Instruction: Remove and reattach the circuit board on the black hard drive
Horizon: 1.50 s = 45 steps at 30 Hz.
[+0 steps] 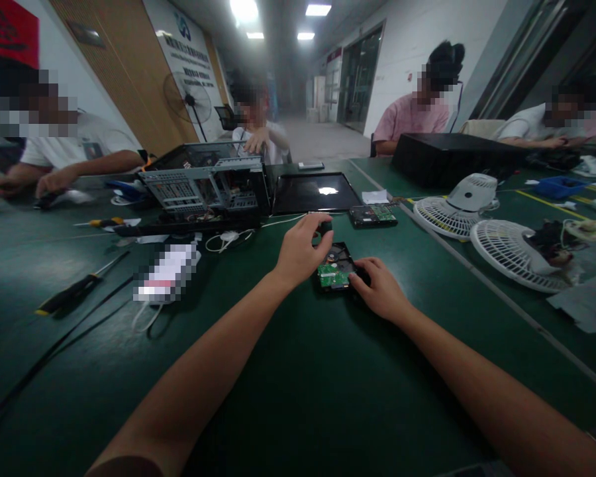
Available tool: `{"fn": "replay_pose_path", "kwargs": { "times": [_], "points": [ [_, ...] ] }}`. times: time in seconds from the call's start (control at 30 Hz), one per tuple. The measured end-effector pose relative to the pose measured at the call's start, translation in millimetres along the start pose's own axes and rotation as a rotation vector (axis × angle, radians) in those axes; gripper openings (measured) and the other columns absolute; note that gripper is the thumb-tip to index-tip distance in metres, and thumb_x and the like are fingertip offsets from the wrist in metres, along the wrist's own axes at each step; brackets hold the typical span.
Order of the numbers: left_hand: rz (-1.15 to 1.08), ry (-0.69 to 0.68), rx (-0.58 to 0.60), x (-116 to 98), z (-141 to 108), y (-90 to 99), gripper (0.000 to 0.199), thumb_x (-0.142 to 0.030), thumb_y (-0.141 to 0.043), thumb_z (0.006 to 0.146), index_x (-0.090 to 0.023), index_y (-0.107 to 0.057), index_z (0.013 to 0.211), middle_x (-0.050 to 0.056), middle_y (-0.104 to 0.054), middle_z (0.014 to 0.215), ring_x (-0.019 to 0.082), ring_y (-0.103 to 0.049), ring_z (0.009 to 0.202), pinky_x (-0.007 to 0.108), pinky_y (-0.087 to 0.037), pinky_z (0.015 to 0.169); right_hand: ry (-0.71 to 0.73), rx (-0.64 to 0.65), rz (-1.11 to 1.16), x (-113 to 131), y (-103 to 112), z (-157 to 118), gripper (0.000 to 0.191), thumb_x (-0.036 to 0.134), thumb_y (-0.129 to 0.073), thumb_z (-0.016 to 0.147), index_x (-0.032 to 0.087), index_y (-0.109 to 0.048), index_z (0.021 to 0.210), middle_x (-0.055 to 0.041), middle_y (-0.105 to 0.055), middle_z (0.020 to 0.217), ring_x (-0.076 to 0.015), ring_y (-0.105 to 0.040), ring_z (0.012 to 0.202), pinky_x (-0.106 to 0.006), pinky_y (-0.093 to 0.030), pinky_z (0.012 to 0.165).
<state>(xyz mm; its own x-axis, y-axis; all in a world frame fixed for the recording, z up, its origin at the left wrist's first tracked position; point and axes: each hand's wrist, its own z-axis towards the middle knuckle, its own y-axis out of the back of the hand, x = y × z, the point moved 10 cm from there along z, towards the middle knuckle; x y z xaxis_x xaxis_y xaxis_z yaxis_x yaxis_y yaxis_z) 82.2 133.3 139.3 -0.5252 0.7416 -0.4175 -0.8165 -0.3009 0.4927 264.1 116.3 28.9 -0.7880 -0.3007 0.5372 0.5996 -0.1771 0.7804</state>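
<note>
On the table, the right hand grips a drive; the left hand pinches a dark object. Slackness risks skidding.

We see a smooth green table with a low sheen, and on it a hard drive of dark metal with a green circuit board. The computer case shows grey perforated metal, the flat panel is glossy black, and 2 fan grilles look like white plastic.
</note>
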Motion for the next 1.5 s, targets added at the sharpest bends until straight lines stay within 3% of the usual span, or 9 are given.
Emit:
{"fn": "replay_pose_path", "kwargs": {
  "times": [0.23, 0.5, 0.63, 0.9, 1.17, 1.4, 1.5],
  "points": [
    [0.029, -0.013, -0.065, -0.7, 0.1, 8.2, 0.020, -0.018, -0.071, 0.092, -0.023, -0.066, 0.110, 0.005, -0.062, 0.111, 0.019, -0.064, 0.100, 0.036, -0.057, 0.089, -0.002, 0.009, -0.001, -1.0, -0.7, 0.5, 0.038, 0.038, -0.057, 0.095, 0.015, -0.065, 0.124, -0.0166, -0.062, 0.123, -0.0294, -0.062, 0.114, -0.045, -0.049, 0.104],
    [0.023, -0.068, -0.027, -2.1, 0.7, 2.9, 0.024, -0.010, -0.063, 0.095, -0.022, -0.062, 0.116, 0.006, -0.070, 0.120, 0.020, -0.066, 0.114, 0.041, -0.055, 0.100, -0.004, 0.004, -0.001, -1.8, -1.1, 0.3, 0.037, 0.039, -0.057, 0.096, 0.016, -0.065, 0.124, -0.0155, -0.063, 0.123, -0.0289, -0.062, 0.114, -0.046, -0.048, 0.105],
    [-0.012, -0.013, -0.037, 6.1, -0.3, 0.8, 0.023, -0.019, -0.070, 0.093, -0.022, -0.060, 0.114, 0.007, -0.071, 0.117, 0.020, -0.070, 0.105, 0.039, -0.059, 0.094, -0.014, 0.013, 0.001, -2.7, -1.8, 0.4, 0.038, 0.038, -0.057, 0.096, 0.015, -0.065, 0.125, -0.0164, -0.062, 0.125, -0.0289, -0.062, 0.115, -0.044, -0.048, 0.105],
    [-0.073, 0.088, -0.088, 15.8, -2.9, 1.7, 0.043, -0.033, -0.086, 0.080, -0.022, -0.054, 0.108, 0.005, -0.070, 0.108, 0.020, -0.071, 0.097, 0.036, -0.062, 0.085, -0.013, 0.015, 0.015, -2.0, -2.5, 0.6, 0.036, 0.038, -0.059, 0.095, 0.016, -0.066, 0.123, -0.0160, -0.063, 0.123, -0.0295, -0.062, 0.115, -0.045, -0.049, 0.103],
    [-0.103, 0.079, -0.086, 11.7, -2.4, 3.1, 0.022, -0.022, -0.072, 0.091, -0.022, -0.054, 0.104, 0.003, -0.068, 0.102, 0.017, -0.068, 0.092, 0.033, -0.060, 0.082, -0.013, 0.012, 0.014, -0.6, -0.6, 0.0, 0.038, 0.037, -0.058, 0.095, 0.014, -0.066, 0.124, -0.0173, -0.062, 0.124, -0.0300, -0.062, 0.114, -0.045, -0.049, 0.102],
    [0.043, -0.017, -0.084, -6.5, 1.1, 10.1, 0.017, -0.016, -0.069, 0.091, -0.021, -0.062, 0.105, 0.006, -0.062, 0.108, 0.020, -0.062, 0.102, 0.034, -0.057, 0.083, -0.009, 0.007, 0.012, -2.6, -2.3, 0.8, 0.037, 0.037, -0.059, 0.095, 0.015, -0.066, 0.124, -0.0166, -0.063, 0.123, -0.0295, -0.062, 0.113, -0.044, -0.050, 0.101],
    [0.044, -0.017, -0.055, -7.4, 1.2, 7.4, 0.019, -0.016, -0.066, 0.093, -0.021, -0.063, 0.111, 0.006, -0.060, 0.110, 0.018, -0.062, 0.096, 0.033, -0.057, 0.082, -0.009, 0.010, 0.013, -2.5, -2.1, 0.5, 0.037, 0.038, -0.059, 0.095, 0.015, -0.066, 0.123, -0.0165, -0.063, 0.123, -0.0292, -0.062, 0.113, -0.044, -0.050, 0.101]
  ]
}}
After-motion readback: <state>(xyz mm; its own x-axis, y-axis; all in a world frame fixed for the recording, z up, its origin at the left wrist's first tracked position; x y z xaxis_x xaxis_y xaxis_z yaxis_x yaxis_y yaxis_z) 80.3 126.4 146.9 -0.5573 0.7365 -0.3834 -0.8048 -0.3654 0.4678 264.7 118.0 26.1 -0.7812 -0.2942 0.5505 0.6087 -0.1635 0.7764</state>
